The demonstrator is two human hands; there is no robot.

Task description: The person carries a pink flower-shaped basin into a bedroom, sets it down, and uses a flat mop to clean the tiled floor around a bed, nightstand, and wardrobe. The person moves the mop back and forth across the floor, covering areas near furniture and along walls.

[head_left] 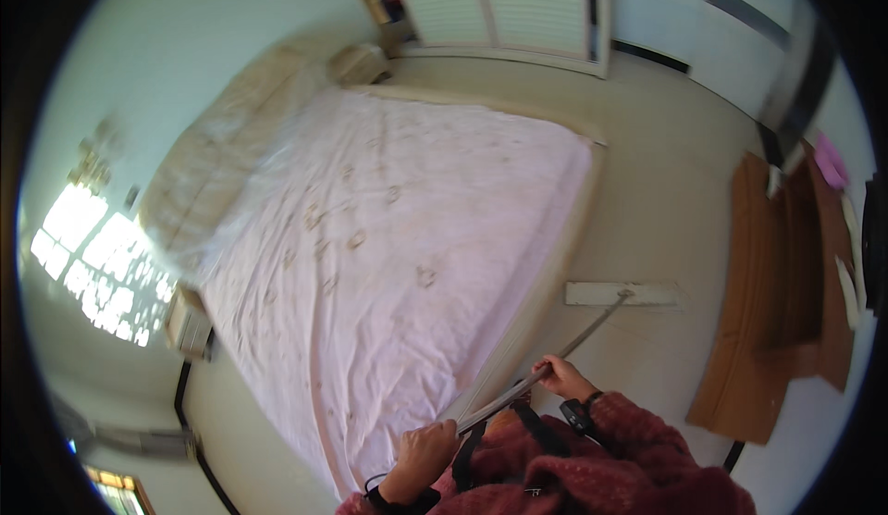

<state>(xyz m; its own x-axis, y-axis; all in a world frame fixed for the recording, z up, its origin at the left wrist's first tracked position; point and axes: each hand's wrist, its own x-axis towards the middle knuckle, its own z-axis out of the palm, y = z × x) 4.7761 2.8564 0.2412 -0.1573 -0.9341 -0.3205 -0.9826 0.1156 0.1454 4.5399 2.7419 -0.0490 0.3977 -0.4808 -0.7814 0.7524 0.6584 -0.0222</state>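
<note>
A flat mop slants away from me over the floor, its long grey handle (585, 335) ending in a wide pale mop head (592, 295). My left hand (425, 453) is closed round the handle's near end, close to my body. Farther along, my right hand (563, 378) grips the same handle with its fingers wrapped round it. The mop head lies flat on the floor just right of the bed, and its right end looks blurred. Dark bands with a device sit on both wrists.
A large bed (388, 228) with a pink patterned sheet fills the left and middle. Its padded headboard (208, 136) is at the left. A brown wooden cabinet (754, 302) stands along the right wall. White sliding doors (490, 11) are at the back, and a small nightstand (188, 325) is far left.
</note>
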